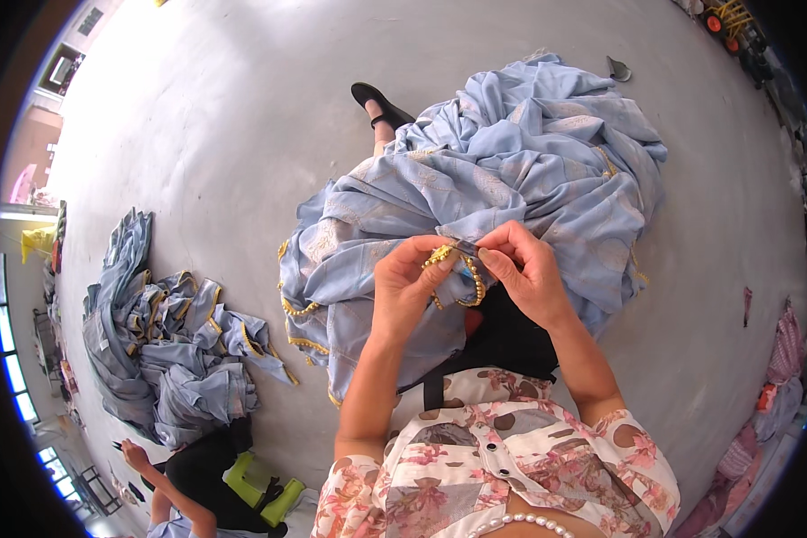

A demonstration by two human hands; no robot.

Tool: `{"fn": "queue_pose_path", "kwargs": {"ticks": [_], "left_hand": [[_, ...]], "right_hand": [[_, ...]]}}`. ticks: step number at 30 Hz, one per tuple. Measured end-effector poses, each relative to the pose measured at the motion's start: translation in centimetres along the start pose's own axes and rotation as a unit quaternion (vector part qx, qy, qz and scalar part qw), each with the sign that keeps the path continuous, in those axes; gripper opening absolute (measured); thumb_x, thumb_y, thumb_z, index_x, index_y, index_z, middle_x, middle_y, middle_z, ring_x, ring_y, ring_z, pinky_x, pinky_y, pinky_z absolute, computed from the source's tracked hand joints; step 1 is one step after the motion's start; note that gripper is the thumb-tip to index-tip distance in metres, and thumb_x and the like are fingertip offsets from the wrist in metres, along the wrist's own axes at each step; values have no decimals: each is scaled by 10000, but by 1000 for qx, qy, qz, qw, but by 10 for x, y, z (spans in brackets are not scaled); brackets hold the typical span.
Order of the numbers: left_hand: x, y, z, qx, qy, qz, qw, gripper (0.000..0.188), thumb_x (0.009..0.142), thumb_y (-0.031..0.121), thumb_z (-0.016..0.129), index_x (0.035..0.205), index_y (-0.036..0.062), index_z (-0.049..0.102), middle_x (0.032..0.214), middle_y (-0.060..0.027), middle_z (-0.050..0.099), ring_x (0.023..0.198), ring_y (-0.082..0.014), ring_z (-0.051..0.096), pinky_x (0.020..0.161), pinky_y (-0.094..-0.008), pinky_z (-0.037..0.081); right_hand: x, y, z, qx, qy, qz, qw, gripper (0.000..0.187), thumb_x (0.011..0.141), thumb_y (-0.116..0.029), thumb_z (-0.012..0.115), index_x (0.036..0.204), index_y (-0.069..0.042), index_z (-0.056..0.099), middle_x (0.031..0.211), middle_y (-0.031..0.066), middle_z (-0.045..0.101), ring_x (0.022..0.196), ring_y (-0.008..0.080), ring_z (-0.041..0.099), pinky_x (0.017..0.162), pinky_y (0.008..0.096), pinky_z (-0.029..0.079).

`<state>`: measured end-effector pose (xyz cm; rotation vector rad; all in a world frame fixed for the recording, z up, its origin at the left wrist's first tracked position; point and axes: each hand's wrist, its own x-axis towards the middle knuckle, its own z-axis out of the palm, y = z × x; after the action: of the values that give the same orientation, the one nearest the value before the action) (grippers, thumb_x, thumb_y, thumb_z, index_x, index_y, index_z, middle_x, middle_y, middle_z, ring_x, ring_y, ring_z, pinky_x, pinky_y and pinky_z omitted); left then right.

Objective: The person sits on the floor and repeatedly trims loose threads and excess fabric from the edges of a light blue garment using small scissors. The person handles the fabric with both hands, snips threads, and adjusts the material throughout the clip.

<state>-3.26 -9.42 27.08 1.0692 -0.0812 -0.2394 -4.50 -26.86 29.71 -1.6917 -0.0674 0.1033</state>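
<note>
Light blue patterned fabric (pixel 547 170) with yellow beaded trim (pixel 477 285) along its edges lies over my lap and spreads across the floor ahead. My left hand (pixel 402 289) pinches a gathered end of that trim between thumb and fingers, and a loop of it hangs below. Right beside it, my right hand (pixel 524 273) is closed with thumb against forefinger on a small dark piece (pixel 465 247). That piece bridges the gap between both hands' fingertips; its kind is too small to make out.
A second heap of grey-blue, yellow-edged cloth (pixel 188 359) lies to the left, near a co-worker's hand (pixel 134 455) and a lime-green stool (pixel 255 484). My black shoe (pixel 381 103) pokes out past the fabric. A small dark object (pixel 618 69) rests on the floor beyond; pink cloth bundles (pixel 785 345) line the right side.
</note>
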Motion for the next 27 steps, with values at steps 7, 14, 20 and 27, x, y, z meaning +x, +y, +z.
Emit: {"fn": "queue_pose_path", "kwargs": {"ticks": [7,14,20,27], "left_hand": [[-1,-5,2,-6,-3,-5,1000,169,867,71,661,1025,18,627,910,7,646,808,-39,557,720,-179,441],[3,1,13,-49,1,11,999,264,887,59,620,1142,1,585,1044,-79,646,916,-108,600,794,-225,479],[-27,40,-43,153,132,141,969,159,881,27,607,1036,2,637,1004,-90,660,824,-137,651,673,-228,520],[-42,44,-165,478,369,56,795,353,853,260,685,1109,22,633,1014,-115,659,930,-168,617,678,-269,494]], "right_hand": [[-3,9,-1,-7,54,-46,997,163,915,-158,617,943,-14,546,778,20,607,639,-5,454,542,156,349],[-6,30,8,52,-4,34,998,286,765,-59,741,1013,-10,608,794,-27,595,668,10,489,586,174,402],[44,33,-212,268,287,-112,913,163,973,-184,485,862,-87,554,710,4,550,596,68,479,560,177,386],[7,162,-337,194,448,189,852,159,886,-161,613,1007,-58,602,881,19,674,522,66,499,357,206,303]]}}
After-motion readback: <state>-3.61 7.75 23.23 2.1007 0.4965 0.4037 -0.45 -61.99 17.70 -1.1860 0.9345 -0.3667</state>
